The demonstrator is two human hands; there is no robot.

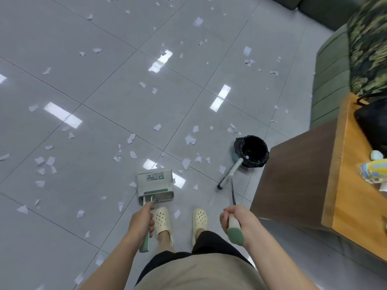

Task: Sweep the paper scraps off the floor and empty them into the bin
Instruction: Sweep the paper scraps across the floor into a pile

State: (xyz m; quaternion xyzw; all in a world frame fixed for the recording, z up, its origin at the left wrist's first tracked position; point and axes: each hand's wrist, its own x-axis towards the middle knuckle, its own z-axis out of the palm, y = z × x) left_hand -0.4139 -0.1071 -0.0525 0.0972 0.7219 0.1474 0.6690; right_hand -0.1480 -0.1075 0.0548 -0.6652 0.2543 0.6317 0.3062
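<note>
Hands grip dustpan (154, 186) and broom (230, 172) beside bin (252, 151), scraps (189, 140) ahead.

On my right I see a wooden table (343, 164) with a black bag (372, 124) on it, a green sofa (330, 80) beyond, and cream clogs (162, 221) below.

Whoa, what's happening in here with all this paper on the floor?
A person is cleaning up. Their left hand grips the handle of a dustpan resting on the tiled floor, and their right hand grips a broom whose head lies beside a small black-lined bin. Paper scraps lie scattered nearly everywhere, so little looks swept yet.
</note>
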